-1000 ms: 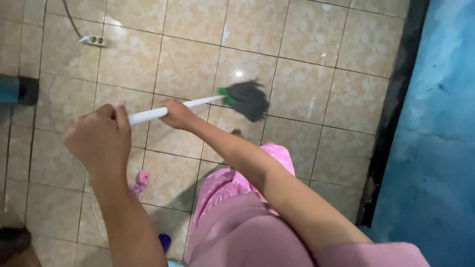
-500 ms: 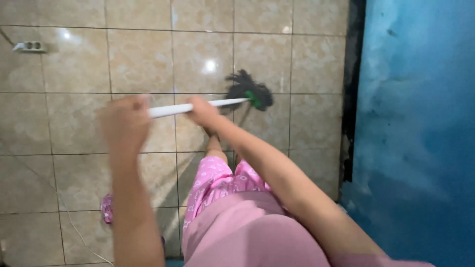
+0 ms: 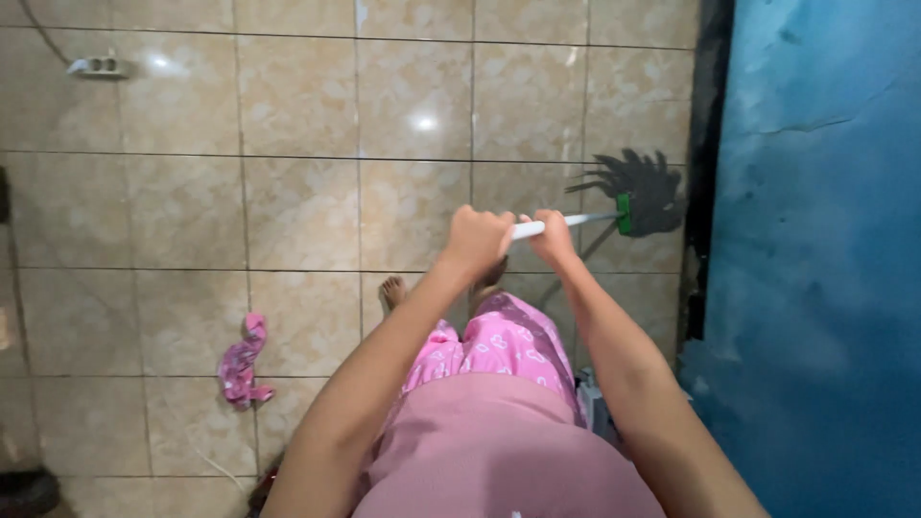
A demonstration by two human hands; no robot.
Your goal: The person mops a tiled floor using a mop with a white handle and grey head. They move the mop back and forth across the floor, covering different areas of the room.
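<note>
Mop head (image 3: 645, 197) swung right toward blue wall (image 3: 815, 240), both hands' fingers (image 3: 477, 235) (image 3: 554, 236) grasping white handle (image 3: 566, 222), mostly hidden

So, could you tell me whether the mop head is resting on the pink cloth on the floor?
No, the mop head lies by the blue wall, far from the pink cloth.

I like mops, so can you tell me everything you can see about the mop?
The mop has a thin white handle, a small green collar and a dark grey, stringy head that looks like yarn. It slants down to the shiny beige tile floor, where the strands fan out beside the black strip below the blue wall. Both hands grip the handle close together: left hand nearer the end, right hand nearer the head.
</note>
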